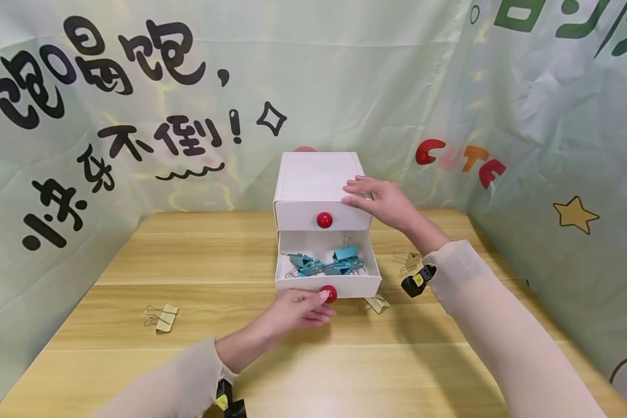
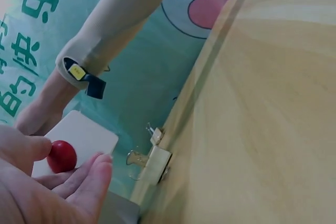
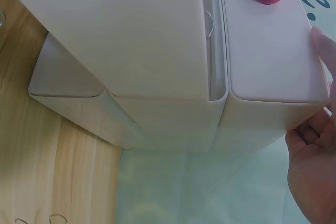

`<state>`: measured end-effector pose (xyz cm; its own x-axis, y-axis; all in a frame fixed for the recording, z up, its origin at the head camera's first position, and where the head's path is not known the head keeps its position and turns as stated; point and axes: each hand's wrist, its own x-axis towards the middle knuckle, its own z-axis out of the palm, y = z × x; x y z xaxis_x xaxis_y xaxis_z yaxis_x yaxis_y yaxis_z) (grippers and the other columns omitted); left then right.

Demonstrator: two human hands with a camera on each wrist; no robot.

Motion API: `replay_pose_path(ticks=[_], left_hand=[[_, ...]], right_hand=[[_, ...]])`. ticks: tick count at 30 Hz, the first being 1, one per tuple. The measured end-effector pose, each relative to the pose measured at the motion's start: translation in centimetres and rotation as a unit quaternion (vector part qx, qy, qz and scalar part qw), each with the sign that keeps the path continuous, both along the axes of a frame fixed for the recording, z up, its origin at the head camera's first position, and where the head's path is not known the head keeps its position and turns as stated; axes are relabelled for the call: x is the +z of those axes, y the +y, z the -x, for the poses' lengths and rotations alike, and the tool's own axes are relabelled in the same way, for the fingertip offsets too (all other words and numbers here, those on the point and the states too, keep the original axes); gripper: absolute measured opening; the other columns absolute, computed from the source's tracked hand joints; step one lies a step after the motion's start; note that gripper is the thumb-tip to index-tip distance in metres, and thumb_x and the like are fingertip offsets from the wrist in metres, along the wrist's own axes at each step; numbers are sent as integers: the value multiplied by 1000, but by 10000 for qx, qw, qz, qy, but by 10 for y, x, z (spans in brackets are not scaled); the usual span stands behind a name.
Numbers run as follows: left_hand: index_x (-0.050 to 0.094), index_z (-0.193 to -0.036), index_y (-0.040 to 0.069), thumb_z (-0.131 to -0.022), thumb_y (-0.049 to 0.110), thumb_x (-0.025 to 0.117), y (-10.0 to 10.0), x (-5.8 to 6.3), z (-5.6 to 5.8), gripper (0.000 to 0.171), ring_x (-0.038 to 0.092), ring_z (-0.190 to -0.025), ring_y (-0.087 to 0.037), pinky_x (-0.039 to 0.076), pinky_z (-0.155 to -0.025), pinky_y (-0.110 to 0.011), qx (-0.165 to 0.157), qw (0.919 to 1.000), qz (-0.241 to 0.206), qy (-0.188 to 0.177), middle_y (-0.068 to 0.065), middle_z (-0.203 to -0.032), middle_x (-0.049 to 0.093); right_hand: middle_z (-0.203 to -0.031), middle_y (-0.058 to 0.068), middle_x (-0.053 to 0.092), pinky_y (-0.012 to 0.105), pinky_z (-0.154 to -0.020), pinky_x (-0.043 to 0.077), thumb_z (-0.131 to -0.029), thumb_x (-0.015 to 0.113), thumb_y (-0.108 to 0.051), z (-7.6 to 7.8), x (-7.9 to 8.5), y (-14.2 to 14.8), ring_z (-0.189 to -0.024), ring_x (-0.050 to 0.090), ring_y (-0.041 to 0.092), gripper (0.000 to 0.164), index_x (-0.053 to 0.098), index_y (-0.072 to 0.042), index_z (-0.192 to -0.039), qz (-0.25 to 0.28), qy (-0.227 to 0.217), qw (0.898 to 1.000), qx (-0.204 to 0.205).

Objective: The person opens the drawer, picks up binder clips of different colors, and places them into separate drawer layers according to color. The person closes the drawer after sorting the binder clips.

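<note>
A white drawer box [image 1: 319,177] with red knobs stands on the table. Its upper drawer [image 1: 298,216] is closed; the drawer below [image 1: 292,285] is pulled out, with several blue binder clips [image 1: 326,264] inside. My left hand [image 1: 292,307] pinches that drawer's red knob [image 2: 62,157] between thumb and fingers. My right hand [image 1: 381,200] rests over the box's top right edge with its fingers extended. In the right wrist view, its thumb touches the edge of the upper drawer's front [image 3: 278,51]. A closed lower tier [image 3: 65,72] shows beneath the open drawer.
On the wooden table [image 1: 188,371] lie cream binder clips: one [image 1: 167,319] at the left, another [image 1: 378,303] by the open drawer's front right corner, and one [image 1: 410,261] near the right wrist. A printed cloth [image 1: 230,145] surrounds the back and sides.
</note>
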<state>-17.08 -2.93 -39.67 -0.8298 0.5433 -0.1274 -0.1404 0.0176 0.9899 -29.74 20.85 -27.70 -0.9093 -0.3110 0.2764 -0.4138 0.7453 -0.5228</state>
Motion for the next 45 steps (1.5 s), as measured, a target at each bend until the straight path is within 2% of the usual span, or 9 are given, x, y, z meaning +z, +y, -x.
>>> replay_pose_path(ticks=[5,12,17,22,29,35,40,45], left_hand=[[60,-107,-2,-88,31,54,3,-1,2,39,60,-91,-30,48,-79,-35,232,9995,-155,-121,-20,-100,62],[60,-105,0,-85,37,56,8,-3,12,42,57,-97,-34,47,-80,-34,420,9980,-365,-315,-20,-102,61],[59,-107,0,-83,37,59,10,-1,23,44,56,-101,-34,43,-86,-38,621,9932,-791,-584,-18,-102,62],[56,-112,-2,-83,36,60,13,-1,31,48,55,-102,-33,43,-86,-37,801,9877,-1111,-748,-18,-104,61],[54,-114,0,-84,35,59,15,-1,41,46,56,-101,-30,44,-85,-34,969,9831,-1328,-810,-18,-106,60],[50,-119,1,-85,35,58,19,-1,51,49,53,-106,-34,44,-86,-35,1041,9810,-1421,-813,-20,-111,57],[47,-120,0,-86,32,57,22,-2,61,47,48,-110,-37,43,-87,-35,1179,9754,-1615,-930,-26,-118,51],[45,-121,-1,-87,30,57,25,-2,71,48,46,-112,-38,41,-90,-35,1322,9688,-1824,-1031,-25,-117,50]], right_hand=[[-131,-12,44,50,-99,25,-73,54,-64,0,0,0,-127,27,7,58,57,-30,-120,38,39,10000,5],[-132,-11,43,51,-100,22,-74,54,-64,1,0,0,-128,26,8,58,57,-29,-120,-5,32,10000,42],[-131,-12,44,50,-101,22,-75,53,-63,2,4,0,-127,27,7,56,57,-29,-120,-11,164,9998,73],[-130,-13,44,48,-100,24,-74,53,-64,2,4,-2,-127,28,6,57,58,-29,-119,-10,143,9999,94],[-131,-12,44,50,-101,20,-75,52,-65,0,1,-1,-127,27,7,57,57,-29,-119,-46,104,9999,72],[-130,-13,44,48,-102,20,-76,53,-63,0,0,-1,-127,28,6,56,58,-29,-119,-16,171,9998,104],[-130,-13,45,46,-101,23,-75,54,-63,-1,-1,-1,-127,28,6,56,58,-28,-119,20,152,9998,95],[-129,-10,47,43,-102,23,-77,55,-60,-2,1,-2,-126,30,7,54,59,-25,-118,108,260,9994,183]])
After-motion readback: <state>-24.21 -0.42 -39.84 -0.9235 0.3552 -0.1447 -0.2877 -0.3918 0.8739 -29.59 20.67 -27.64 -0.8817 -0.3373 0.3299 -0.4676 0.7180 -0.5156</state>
